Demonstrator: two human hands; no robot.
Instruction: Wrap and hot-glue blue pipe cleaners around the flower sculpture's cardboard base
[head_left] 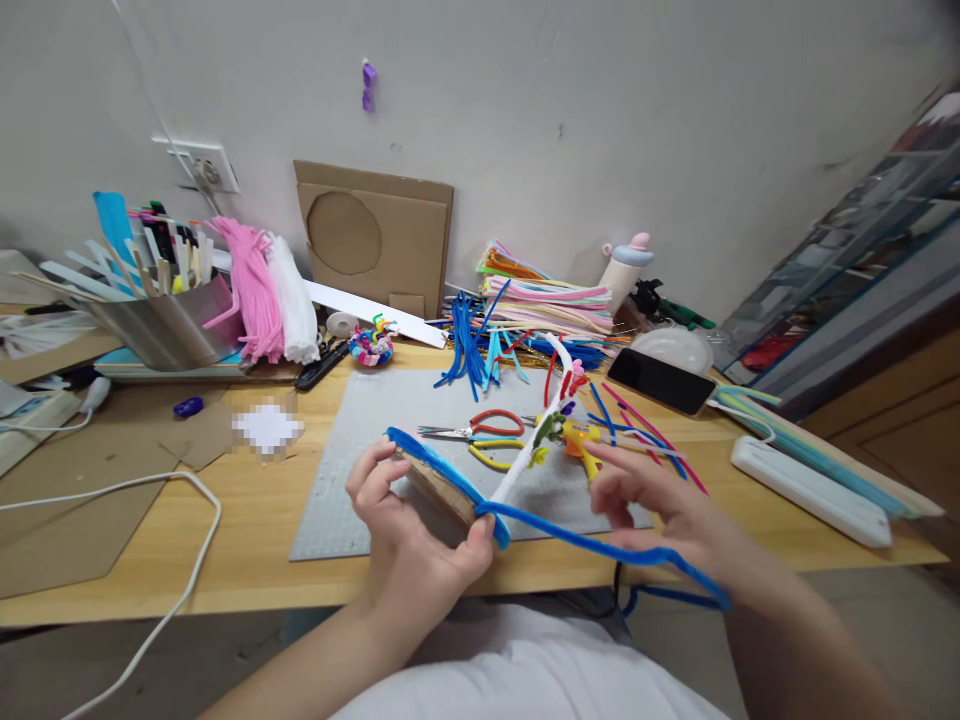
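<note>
My left hand [409, 540] is closed around a cardboard base [435, 490] edged with blue pipe cleaner [439, 462]. The base is tilted, with my thumb pressing near its right end. From the base a white-wrapped stem [519, 470] leans up to the right, bearing small leaves and coloured flowers. A long loose strand of blue pipe cleaner [592, 542] trails from the thumb across to my right forearm. Holding nothing that I can see, my right hand [660, 500] hovers right of the stem, fingers apart, near an orange-yellow tool [581, 442] partly hidden by the stem.
Red-handled pliers [496, 424] and yellow-handled pliers [491, 460] lie on the grey cutting mat [337, 500]. Pipe cleaner bundles [551, 305] are heaped at the back. A phone [660, 380] and a white power strip [810, 490] lie right; a metal container [169, 325] stands left.
</note>
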